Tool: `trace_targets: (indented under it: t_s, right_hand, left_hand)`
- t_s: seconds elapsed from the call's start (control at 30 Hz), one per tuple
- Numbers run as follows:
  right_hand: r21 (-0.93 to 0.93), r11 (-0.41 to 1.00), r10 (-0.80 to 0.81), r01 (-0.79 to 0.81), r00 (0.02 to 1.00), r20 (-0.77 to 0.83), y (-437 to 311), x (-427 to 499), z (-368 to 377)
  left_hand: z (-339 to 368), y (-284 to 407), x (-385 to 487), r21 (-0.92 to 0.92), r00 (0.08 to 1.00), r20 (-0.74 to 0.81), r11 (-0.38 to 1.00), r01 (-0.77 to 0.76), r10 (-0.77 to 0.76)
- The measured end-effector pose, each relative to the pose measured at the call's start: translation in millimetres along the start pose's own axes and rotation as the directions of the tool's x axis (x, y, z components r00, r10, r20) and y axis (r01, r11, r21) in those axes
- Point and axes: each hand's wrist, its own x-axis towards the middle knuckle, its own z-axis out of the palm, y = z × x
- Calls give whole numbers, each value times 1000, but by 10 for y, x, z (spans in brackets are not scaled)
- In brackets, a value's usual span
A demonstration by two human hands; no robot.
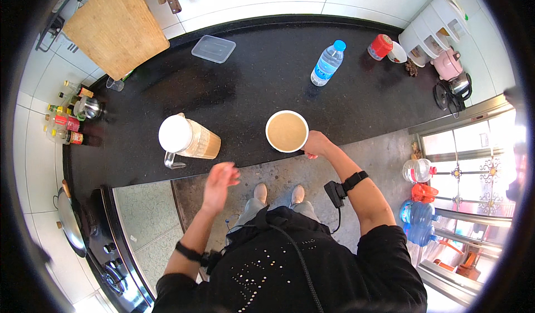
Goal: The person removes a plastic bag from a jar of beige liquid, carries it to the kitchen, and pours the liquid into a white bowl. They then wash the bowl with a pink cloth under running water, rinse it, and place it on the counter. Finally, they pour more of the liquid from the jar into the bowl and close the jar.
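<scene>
My right hand (pixel 316 144) grips the right side of a white cup (pixel 287 131), most likely by a handle that the fingers hide. A light brown, milky liquid fills the cup almost to its rim. Slightly blurred, my left hand (pixel 219 185) is in the air off the counter's front edge, with nothing in it and its fingers loosely bent. Just beyond that hand is a clear pitcher (pixel 205 139) with a white lid and a clear handle, partly filled with a similar light brown liquid. A plastic water bottle (pixel 327 63) with a blue cap stands behind the cup.
On the black counter (pixel 259 83) lies a clear plastic lid or shallow container (pixel 213 48). A wooden cutting board (pixel 119 27) is at back left, above several condiment bottles (pixel 64 123). A red can (pixel 380 47) and pink pot (pixel 447 63) stand right; a wok (pixel 71 221) is lower left.
</scene>
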Motion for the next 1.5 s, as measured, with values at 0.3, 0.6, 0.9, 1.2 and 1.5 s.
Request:
trace_targets:
  t_s: [0.3,0.6,0.9,1.2,1.5]
  right_hand:
    - [-256,955,-149,148,989,15,17,28,29]
    - [-248,966,-79,72,997,-17,-13,33,61]
    - [-227,974,-28,27,1000,-2,-36,25,55]
    - [76,997,41,-28,983,-182,21,-180,89]
    - [297,955,86,10,947,-309,525,-737,10]
  left_hand:
    - [995,164,1012,-133,884,339,914,385,-323]
    - [1031,154,1020,-107,878,345,915,390,-334]
    - [1004,159,1026,-94,864,370,912,400,-341]
    - [924,100,1026,-34,845,385,910,414,-370]
    - [488,14,739,61,924,264,961,271,-277]
